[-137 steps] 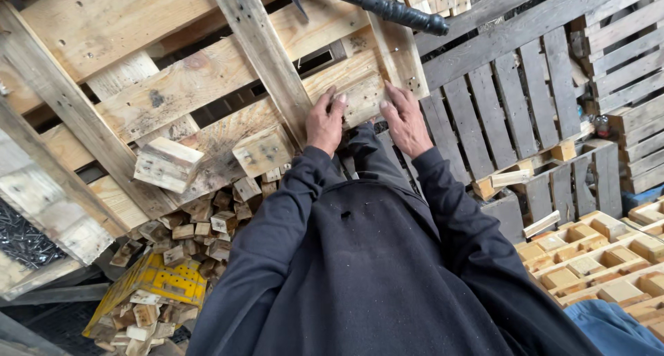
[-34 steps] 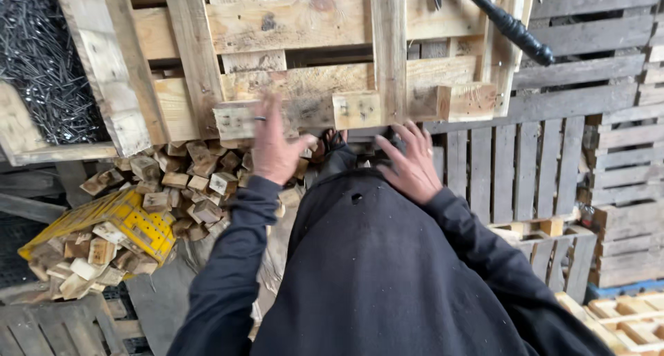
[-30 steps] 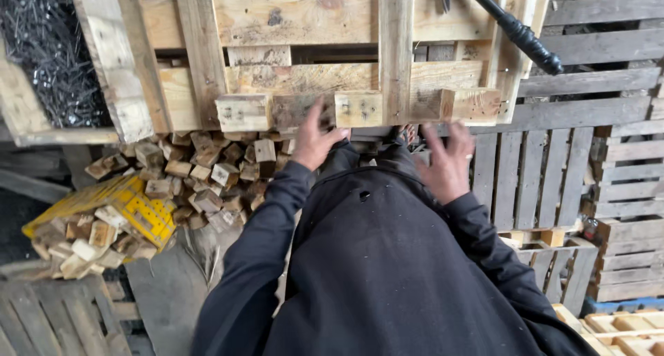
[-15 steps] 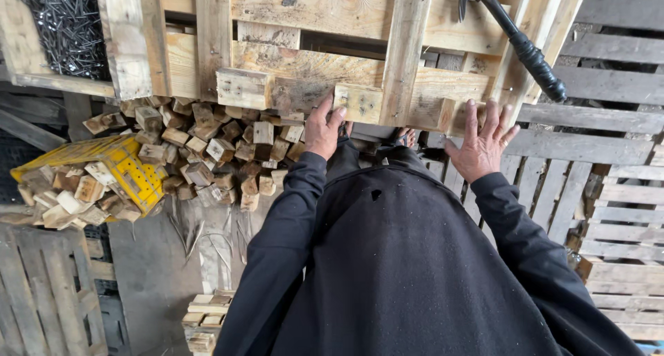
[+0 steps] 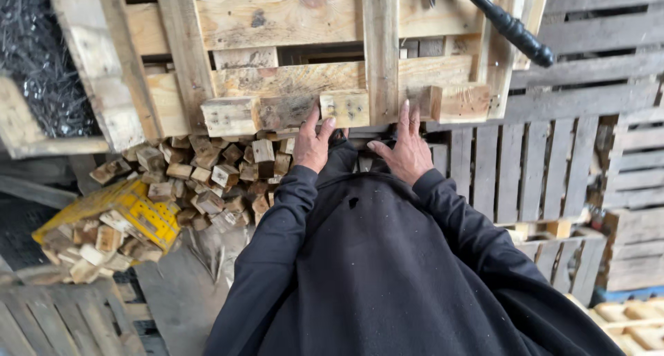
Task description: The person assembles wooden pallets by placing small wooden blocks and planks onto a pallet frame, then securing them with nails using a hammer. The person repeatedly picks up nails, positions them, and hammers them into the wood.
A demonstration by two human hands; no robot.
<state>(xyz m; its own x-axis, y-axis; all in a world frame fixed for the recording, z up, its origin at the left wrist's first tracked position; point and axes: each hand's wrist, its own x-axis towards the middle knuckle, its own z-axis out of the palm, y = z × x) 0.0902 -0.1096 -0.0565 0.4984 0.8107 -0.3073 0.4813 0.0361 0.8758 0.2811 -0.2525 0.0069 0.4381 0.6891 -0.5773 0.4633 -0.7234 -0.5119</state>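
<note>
Outdoor pallet yard, seen from above by someone in a dark sweatshirt. Nearest, at six o'clock, the sleeves reach forward. Both hands lie apart, fingers spread flat, neither clamped on anything: the left hand [image 5: 315, 143] presses the lower edge of a pale wooden pallet [image 5: 297, 24] at twelve o'clock, the right hand [image 5: 404, 148] touches that edge beside a short block [image 5: 423, 101]. Keeping both palms level and evenly spaced looks wise, so the pallet moves without twisting. Loose wood blocks [image 5: 207, 173] are heaped at ten o'clock, beside a yellow crate [image 5: 135, 214]. Farther, a black hammer handle [image 5: 508, 25] rests at one o'clock; grey pallets [image 5: 588, 148] stand at three.
</note>
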